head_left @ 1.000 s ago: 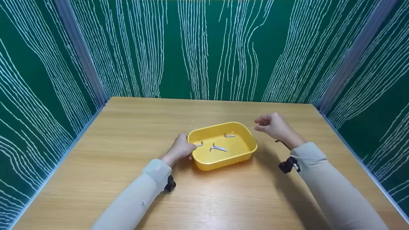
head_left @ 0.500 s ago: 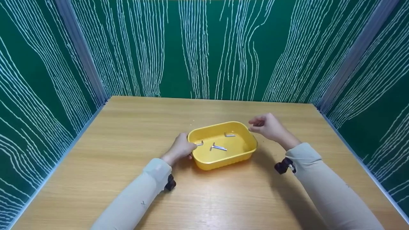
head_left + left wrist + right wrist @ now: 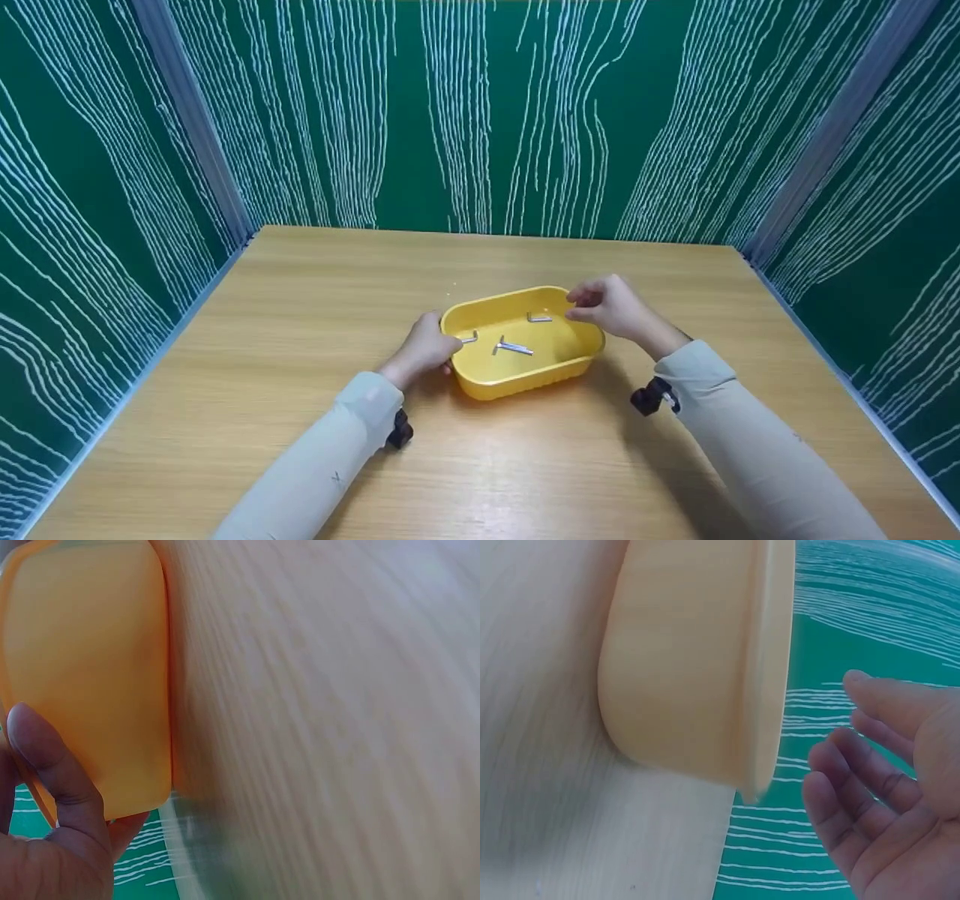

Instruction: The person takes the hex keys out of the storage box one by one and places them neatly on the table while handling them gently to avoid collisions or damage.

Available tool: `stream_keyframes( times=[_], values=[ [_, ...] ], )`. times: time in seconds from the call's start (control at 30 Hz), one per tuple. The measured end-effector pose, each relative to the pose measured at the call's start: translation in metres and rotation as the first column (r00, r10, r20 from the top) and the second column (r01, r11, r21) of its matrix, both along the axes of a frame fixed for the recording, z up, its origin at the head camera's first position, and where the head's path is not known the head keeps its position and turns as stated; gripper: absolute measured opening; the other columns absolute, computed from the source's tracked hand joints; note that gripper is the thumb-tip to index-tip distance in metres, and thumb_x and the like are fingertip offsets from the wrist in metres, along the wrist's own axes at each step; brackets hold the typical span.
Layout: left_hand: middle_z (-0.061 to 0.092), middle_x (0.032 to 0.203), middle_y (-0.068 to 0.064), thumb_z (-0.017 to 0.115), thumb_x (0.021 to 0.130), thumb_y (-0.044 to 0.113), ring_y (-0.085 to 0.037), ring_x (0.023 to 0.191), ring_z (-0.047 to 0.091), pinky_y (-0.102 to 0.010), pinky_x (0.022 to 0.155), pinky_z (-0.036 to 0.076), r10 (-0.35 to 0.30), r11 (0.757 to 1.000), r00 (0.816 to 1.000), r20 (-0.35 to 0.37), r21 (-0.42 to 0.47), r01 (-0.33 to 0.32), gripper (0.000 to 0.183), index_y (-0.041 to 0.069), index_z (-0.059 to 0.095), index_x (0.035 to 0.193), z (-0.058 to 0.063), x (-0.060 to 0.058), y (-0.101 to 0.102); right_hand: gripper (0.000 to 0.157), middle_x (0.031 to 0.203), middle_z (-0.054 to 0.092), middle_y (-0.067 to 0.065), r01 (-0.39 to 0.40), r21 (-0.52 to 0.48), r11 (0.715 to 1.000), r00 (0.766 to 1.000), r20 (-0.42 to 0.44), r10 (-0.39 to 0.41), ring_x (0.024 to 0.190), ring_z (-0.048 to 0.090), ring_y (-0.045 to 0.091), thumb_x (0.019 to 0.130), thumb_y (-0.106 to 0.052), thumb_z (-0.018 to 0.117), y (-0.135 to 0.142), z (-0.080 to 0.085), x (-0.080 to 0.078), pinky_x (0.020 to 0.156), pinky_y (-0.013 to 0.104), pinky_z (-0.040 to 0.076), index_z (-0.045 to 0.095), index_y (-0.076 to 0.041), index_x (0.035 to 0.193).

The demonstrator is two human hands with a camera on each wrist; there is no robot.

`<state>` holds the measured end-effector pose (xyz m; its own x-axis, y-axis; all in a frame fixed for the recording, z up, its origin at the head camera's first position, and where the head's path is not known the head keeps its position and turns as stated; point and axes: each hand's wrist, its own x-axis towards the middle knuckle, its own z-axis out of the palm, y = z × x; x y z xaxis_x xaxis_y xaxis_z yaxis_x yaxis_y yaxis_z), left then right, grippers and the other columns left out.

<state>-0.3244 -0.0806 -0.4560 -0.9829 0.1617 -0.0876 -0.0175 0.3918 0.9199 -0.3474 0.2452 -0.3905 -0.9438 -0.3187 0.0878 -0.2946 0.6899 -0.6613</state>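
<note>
A yellow plastic bin [image 3: 525, 381] stands on the wooden table. My left hand [image 3: 424, 346] grips its left end, thumb over the rim and fingers outside; the left wrist view shows the thumb [image 3: 52, 757] against the bin wall. Inside lie several small silvery L-shaped metal pieces, like hex keys: one piece [image 3: 538, 319] toward the back right, some overlapping in the middle [image 3: 516, 348], and another piece [image 3: 470, 338] by my left thumb. Above the bin's right end hovers my right hand [image 3: 616, 309], fingers loosely bent. In the right wrist view that hand [image 3: 892, 795] holds nothing and stays apart from the rim.
The wooden table [image 3: 300, 315] spreads around the bin on all sides. Tiny pale specks [image 3: 451, 289] lie behind the bin. Green panels with white lines [image 3: 510, 120] enclose the table at the back and both sides.
My right hand has moved left and slightly down, from beside the bin to over its right end. The left hand, the bin and the metal pieces have stayed in place.
</note>
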Motion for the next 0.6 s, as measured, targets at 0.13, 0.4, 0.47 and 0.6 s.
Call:
stream_keyframes(
  times=[0.13, 0.4, 0.47, 0.6],
  values=[
    [0.069, 0.089, -0.017, 0.059, 0.088, -0.007, -0.01, 0.043, 0.056, -0.02, 0.04, 0.052, 0.003, 1.0, 1.0, -0.001, -0.002, -0.003, 0.046, -0.01, 0.056, 0.135, -0.001, -0.001, 0.0, 0.022, 0.108, 0.079, 0.02, -0.021, 0.01, 1.0, 1.0, 0.017, 0.021, 0.092, 0.07, 0.024, 0.095, -0.007, 0.082, -0.008, -0.004, 0.0, 0.081, 0.02, 0.063, 0.079, 0.003, 0.115],
    [0.071, 0.095, -0.02, 0.061, 0.09, -0.007, -0.011, 0.046, 0.057, -0.021, 0.041, 0.053, 0.015, 1.0, 1.0, 0.017, -0.009, -0.015, 0.051, -0.009, 0.055, 0.14, -0.001, -0.001, 0.001, 0.025, 0.111, 0.08, 0.016, -0.036, 0.043, 0.998, 0.996, 0.081, 0.033, 0.094, 0.07, 0.024, 0.097, -0.009, 0.081, -0.023, -0.013, -0.001, 0.091, 0.035, 0.066, 0.078, 0.002, 0.12],
    [0.071, 0.096, -0.02, 0.061, 0.09, -0.007, -0.011, 0.046, 0.057, -0.021, 0.041, 0.053, 0.019, 1.0, 1.0, 0.019, -0.011, -0.019, 0.051, -0.009, 0.055, 0.14, 0.0, -0.001, 0.001, 0.024, 0.11, 0.08, 0.015, -0.047, 0.043, 0.998, 0.996, 0.082, 0.043, 0.093, 0.07, 0.023, 0.097, -0.009, 0.081, -0.026, -0.015, -0.002, 0.091, 0.035, 0.066, 0.079, 0.002, 0.119],
    [0.07, 0.095, -0.019, 0.061, 0.09, -0.007, -0.011, 0.046, 0.057, -0.021, 0.041, 0.053, 0.022, 1.0, 1.0, 0.022, -0.017, -0.021, 0.049, -0.009, 0.055, 0.139, 0.002, 0.0, 0.002, 0.022, 0.107, 0.08, 0.014, -0.076, 0.036, 0.996, 0.994, 0.082, 0.073, 0.09, 0.069, 0.021, 0.098, -0.009, 0.08, -0.032, -0.019, -0.003, 0.088, 0.032, 0.064, 0.079, 0.003, 0.116]
  ],
)
